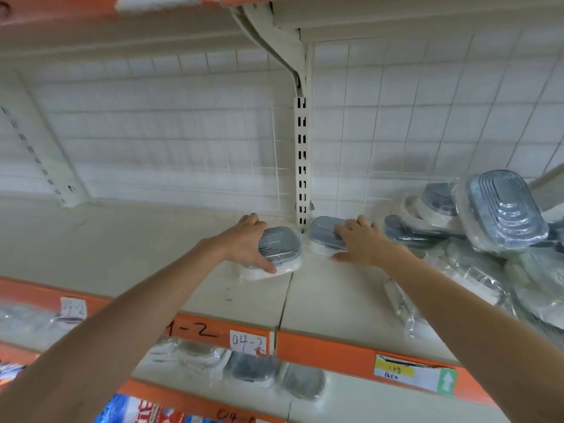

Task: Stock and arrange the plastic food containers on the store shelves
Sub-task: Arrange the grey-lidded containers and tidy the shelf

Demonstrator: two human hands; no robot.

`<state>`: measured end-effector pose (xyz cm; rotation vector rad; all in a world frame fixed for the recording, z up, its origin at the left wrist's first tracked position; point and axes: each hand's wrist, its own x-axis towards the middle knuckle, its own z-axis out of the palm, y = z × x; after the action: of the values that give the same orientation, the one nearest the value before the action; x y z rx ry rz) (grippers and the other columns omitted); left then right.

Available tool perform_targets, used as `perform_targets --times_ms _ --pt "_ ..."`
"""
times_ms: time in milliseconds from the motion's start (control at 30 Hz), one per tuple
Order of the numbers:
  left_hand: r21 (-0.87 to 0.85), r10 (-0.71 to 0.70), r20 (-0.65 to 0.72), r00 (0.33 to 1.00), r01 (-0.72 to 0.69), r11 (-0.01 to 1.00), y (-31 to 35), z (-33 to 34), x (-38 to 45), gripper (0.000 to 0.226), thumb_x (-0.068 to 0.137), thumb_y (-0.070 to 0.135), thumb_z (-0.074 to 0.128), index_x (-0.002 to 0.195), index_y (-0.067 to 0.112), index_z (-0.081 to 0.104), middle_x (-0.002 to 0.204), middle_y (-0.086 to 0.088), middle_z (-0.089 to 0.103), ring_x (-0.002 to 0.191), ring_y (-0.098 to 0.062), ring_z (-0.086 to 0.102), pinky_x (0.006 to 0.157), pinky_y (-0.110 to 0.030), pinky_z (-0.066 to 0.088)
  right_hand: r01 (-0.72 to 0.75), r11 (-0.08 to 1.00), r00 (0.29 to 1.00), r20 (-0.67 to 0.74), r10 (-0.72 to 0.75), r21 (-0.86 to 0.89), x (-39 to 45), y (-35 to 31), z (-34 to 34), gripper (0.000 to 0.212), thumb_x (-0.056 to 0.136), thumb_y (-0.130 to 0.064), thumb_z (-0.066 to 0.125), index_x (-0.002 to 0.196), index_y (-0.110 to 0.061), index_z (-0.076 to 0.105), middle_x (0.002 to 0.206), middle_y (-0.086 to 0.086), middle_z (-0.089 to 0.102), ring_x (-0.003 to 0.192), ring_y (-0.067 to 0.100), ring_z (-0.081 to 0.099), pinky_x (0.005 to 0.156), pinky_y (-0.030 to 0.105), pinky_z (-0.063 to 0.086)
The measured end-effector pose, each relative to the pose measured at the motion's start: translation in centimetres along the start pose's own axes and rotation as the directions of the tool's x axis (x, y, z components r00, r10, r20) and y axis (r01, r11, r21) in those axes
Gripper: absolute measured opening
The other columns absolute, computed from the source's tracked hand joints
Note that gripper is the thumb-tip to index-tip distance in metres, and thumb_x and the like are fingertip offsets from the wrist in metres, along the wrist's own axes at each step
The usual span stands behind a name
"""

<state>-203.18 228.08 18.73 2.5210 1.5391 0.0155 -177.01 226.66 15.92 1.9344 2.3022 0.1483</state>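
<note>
Head view — left grip (247,244) around one container (276,251), right grip (360,242) around another (325,235).

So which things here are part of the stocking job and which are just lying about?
Job:
left hand gripping a container
right hand on a second container
pile of wrapped containers
shelf

Lying about:
price label
handwritten tag
blue packet
</note>
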Motion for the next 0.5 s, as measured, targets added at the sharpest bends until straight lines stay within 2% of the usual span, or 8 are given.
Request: perform_targets --times_ms 100,167,267,333,433,500 --pt "0.031 -0.025 0.040 0.999 0.023 0.999 -0.9 0.8 -1.1 0.091 0.064 0.056 0.079 0.135 0.016 0.039 0.115 0.000 0.034 0.117 -0.016 0.033 0.100 -0.033 0.037 -0.012 1.000 1.000 0.001 0.012 0.007 -0.2 -0.2 -0.2 0.060 0.087 -0.056 0.048 0.135 -0.022 0.032 0.132 0.016 0.034 0.126 0.034 0.029 0.104 0.046 0.028" --pt "-0.010 -0.050 0.068 0.996 0.051 0.999 -1.1 1.2 -1.7 0.093 0.065 0.059 0.077 0.138 0.017 0.037 0.119 -0.001 0.036 0.117 -0.017 0.037 0.101 -0.034 0.038 -0.026 0.994 0.998 0.051 0.021 0.104 -0.8 -0.4 -0.1 0.065 0.086 -0.054 0.052 0.136 -0.021 0.028 0.135 0.019 0.030 0.130 0.038 0.026 0.105 0.046 0.026" --pt "-0.051 -0.078 0.088 0.993 0.083 0.995 -1.1 1.5 -2.4 0.095 0.067 0.065 0.071 0.141 0.018 0.033 0.123 -0.002 0.041 0.113 -0.018 0.045 0.099 -0.035 0.040 -0.022 0.972 0.997 0.079 0.004 0.234 -2.0 -1.0 0.0 0.064 0.084 -0.053 0.056 0.129 -0.015 0.029 0.126 0.017 0.040 0.116 0.036 0.043 0.092 0.040 0.035" --pt "-0.026 -0.085 0.093 0.992 0.087 0.996 -1.0 1.6 -2.7 0.093 0.070 0.066 0.068 0.140 0.016 0.033 0.125 -0.003 0.045 0.112 -0.019 0.047 0.097 -0.034 0.042 -0.005 0.967 0.998 0.062 -0.011 0.253 -3.0 -1.7 -0.1 0.063 0.082 -0.053 0.058 0.123 -0.014 0.030 0.121 0.015 0.042 0.110 0.034 0.046 0.090 0.040 0.036" --pt "0.035 -0.094 0.055 0.994 0.092 0.995 -0.7 1.8 -3.4 0.087 0.070 0.066 0.068 0.133 0.014 0.038 0.123 -0.003 0.049 0.106 -0.020 0.050 0.088 -0.032 0.043 0.006 0.961 1.000 0.026 -0.014 0.275 -4.4 -3.2 -0.2 0.067 0.078 -0.054 0.063 0.118 -0.012 0.031 0.117 0.012 0.042 0.108 0.032 0.045 0.091 0.041 0.036" --pt "0.104 -0.080 -0.032 0.996 0.082 0.991 -0.5 1.9 -4.2 0.084 0.068 0.065 0.070 0.126 0.013 0.039 0.118 -0.003 0.047 0.103 -0.020 0.049 0.085 -0.033 0.040 0.009 0.964 1.000 -0.008 -0.007 0.265 -5.5 -4.3 -0.1 0.072 0.075 -0.054 0.065 0.123 -0.011 0.031 0.119 0.011 0.042 0.110 0.031 0.045 0.093 0.041 0.036"
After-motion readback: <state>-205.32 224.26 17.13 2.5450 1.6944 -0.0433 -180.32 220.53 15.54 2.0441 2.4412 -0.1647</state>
